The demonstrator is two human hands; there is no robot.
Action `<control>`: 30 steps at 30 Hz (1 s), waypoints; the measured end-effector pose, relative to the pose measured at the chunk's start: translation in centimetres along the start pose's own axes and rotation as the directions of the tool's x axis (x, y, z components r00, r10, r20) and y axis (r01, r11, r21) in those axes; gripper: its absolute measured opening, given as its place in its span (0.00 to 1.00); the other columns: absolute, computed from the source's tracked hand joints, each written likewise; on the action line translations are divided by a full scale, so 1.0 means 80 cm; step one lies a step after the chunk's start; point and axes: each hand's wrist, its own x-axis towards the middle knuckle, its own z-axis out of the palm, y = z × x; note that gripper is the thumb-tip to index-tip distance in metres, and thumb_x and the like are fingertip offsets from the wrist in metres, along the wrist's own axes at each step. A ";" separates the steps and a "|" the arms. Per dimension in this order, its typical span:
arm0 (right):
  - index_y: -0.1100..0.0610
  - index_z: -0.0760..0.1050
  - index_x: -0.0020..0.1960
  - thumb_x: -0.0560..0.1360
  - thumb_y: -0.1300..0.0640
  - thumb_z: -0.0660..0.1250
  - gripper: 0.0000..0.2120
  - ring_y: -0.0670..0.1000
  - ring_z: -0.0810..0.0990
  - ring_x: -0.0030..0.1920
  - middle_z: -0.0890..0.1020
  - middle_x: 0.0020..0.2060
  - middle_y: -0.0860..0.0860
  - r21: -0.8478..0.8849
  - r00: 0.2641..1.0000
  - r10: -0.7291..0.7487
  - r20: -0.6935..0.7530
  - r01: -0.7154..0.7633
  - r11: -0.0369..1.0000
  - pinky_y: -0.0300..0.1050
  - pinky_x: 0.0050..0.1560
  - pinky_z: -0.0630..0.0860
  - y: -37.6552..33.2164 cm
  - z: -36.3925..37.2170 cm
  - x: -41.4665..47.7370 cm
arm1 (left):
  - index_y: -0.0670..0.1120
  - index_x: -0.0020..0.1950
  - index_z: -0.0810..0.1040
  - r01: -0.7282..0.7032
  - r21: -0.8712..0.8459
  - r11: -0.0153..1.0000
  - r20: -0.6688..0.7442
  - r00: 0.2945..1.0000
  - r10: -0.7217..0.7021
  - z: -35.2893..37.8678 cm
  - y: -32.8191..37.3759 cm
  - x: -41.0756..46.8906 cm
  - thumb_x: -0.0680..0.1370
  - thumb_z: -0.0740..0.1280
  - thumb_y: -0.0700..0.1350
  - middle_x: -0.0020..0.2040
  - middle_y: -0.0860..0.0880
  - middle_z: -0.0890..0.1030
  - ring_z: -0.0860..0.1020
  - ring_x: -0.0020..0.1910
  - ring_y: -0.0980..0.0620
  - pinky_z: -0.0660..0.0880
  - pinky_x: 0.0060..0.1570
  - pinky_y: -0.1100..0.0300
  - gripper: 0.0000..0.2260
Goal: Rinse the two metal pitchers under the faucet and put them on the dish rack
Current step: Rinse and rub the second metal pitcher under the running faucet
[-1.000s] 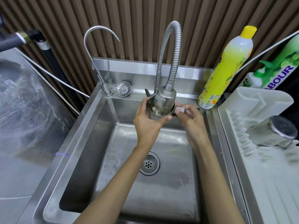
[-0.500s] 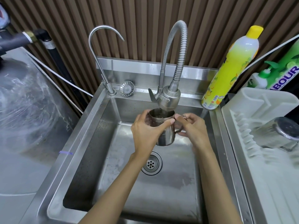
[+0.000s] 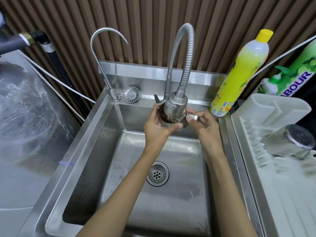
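Observation:
I hold a small metal pitcher [image 3: 168, 119] right under the spray head of the flexible faucet [image 3: 176, 104], so the head covers most of its mouth. My left hand [image 3: 156, 128] wraps the pitcher's body from the left. Over on the right, my right hand [image 3: 204, 124] pinches its handle. A brown film shows inside the rim. The second metal pitcher [image 3: 289, 142] lies on its side on the white dish rack [image 3: 273, 177] at the right.
The steel sink [image 3: 109, 151] has a round drain [image 3: 158, 173] below my arms. A thin gooseneck tap [image 3: 106, 62] and a loose strainer [image 3: 131, 94] stand at the back left. Behind the rack are a yellow detergent bottle [image 3: 239, 74] and a green soap pack [image 3: 295, 77].
Half a second ago the pitcher was lower, clear of the spray head; both hands have lifted it back up around the head.

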 end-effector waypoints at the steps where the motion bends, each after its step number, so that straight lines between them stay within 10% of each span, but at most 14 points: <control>1: 0.56 0.69 0.37 0.74 0.67 0.65 0.11 0.46 0.81 0.54 0.83 0.53 0.50 0.090 0.999 0.031 0.026 -0.034 0.995 0.39 0.58 0.74 0.006 0.001 0.002 | 0.49 0.56 0.73 -0.060 0.058 0.997 -0.014 0.998 0.061 -0.002 0.003 0.001 0.59 0.78 0.28 0.54 0.51 0.80 0.78 0.53 0.61 0.72 0.56 0.68 0.32; 8: 0.56 0.67 0.37 0.76 0.64 0.63 0.11 0.58 0.78 0.50 0.80 0.51 0.60 0.390 0.961 0.231 0.152 -0.273 0.879 0.57 0.64 0.73 0.032 0.011 -0.005 | 0.46 0.58 0.77 -0.307 0.560 0.769 -0.015 0.925 0.380 -0.013 0.020 -0.015 0.56 0.81 0.48 0.51 0.51 0.80 0.78 0.50 0.56 0.72 0.53 0.69 0.32; 14: 0.56 0.68 0.34 0.72 0.68 0.66 0.12 0.47 0.79 0.38 0.83 0.41 0.53 -0.137 0.986 0.106 -0.127 -0.123 0.983 0.43 0.47 0.74 0.022 0.030 -0.003 | 0.48 0.53 0.79 0.019 0.641 0.768 -0.048 0.999 0.015 -0.030 -0.002 -0.009 0.57 0.81 0.52 0.48 0.49 0.80 0.78 0.48 0.51 0.73 0.49 0.61 0.27; 18: 0.62 0.76 0.45 0.71 0.66 0.64 0.05 0.58 0.77 0.43 0.81 0.41 0.58 -0.630 0.990 -0.133 -0.039 0.079 0.773 0.45 0.45 0.69 0.027 0.053 -0.006 | 0.56 0.51 0.78 0.248 0.536 0.807 0.023 0.951 -0.308 -0.031 -0.018 -0.015 0.49 0.71 0.59 0.47 0.51 0.81 0.79 0.47 0.51 0.71 0.45 0.63 0.31; 23: 0.67 0.76 0.50 0.69 0.72 0.60 0.11 0.62 0.74 0.51 0.79 0.47 0.64 -0.781 0.941 -0.299 0.156 0.303 0.547 0.45 0.51 0.66 0.049 0.056 0.003 | 0.49 0.63 0.75 0.285 0.612 0.738 0.110 0.893 -0.436 -0.029 -0.031 0.002 0.70 0.70 0.41 0.52 0.46 0.80 0.76 0.53 0.47 0.69 0.44 0.63 0.21; 30: 0.68 0.76 0.49 0.71 0.65 0.55 0.14 0.59 0.71 0.57 0.80 0.47 0.64 -0.777 0.884 -0.438 0.162 0.388 0.496 0.55 0.60 0.73 0.049 0.040 0.019 | 0.44 0.61 0.78 0.377 0.583 0.719 0.087 0.852 -0.517 -0.032 -0.050 0.019 0.69 0.74 0.38 0.54 0.48 0.78 0.75 0.57 0.50 0.70 0.52 0.59 0.21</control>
